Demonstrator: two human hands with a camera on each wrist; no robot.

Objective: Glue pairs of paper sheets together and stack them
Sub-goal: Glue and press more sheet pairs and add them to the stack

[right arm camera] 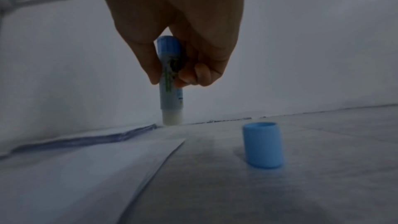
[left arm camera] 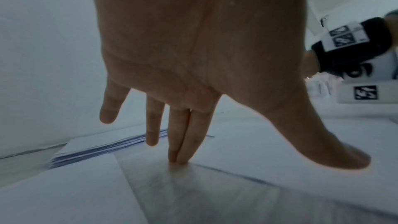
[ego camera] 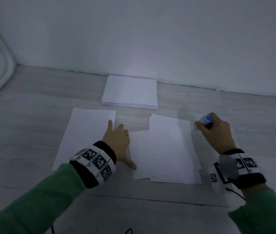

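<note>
Green sleeves (ego camera: pixel 32 196) reach in from the near edge. Left hand (ego camera: pixel 118 142), fingers straight and spread, presses the left edge of the near-right sheets (ego camera: pixel 166 149). Right hand (ego camera: pixel 216 132) pinches an uncapped glue stick (right arm camera: pixel 170 81), tip down by those sheets' far-right corner, its blue cap (right arm camera: pixel 262 145) standing just beside. Another sheet (ego camera: pixel 85 135) lies left; a paper stack (ego camera: pixel 130 92) sits far, against the wall (ego camera: pixel 150 34).

1. Pale grey wood-grain floor (ego camera: pixel 32 115), matt, with faint plank seams.
2. Flat stack of white paper sheets (ego camera: pixel 130 92), smooth and matt.
3. Single white paper sheet (ego camera: pixel 83 135), matt and uncreased.
4. Blue plastic glue stick (right arm camera: pixel 170 74) with a smooth printed label and a waxy, off-white glue tip.
5. Light blue plastic cap (right arm camera: pixel 262 145), smooth with a dull sheen.
6. Green cloth sleeves (ego camera: pixel 41 200), soft and matt.
</note>
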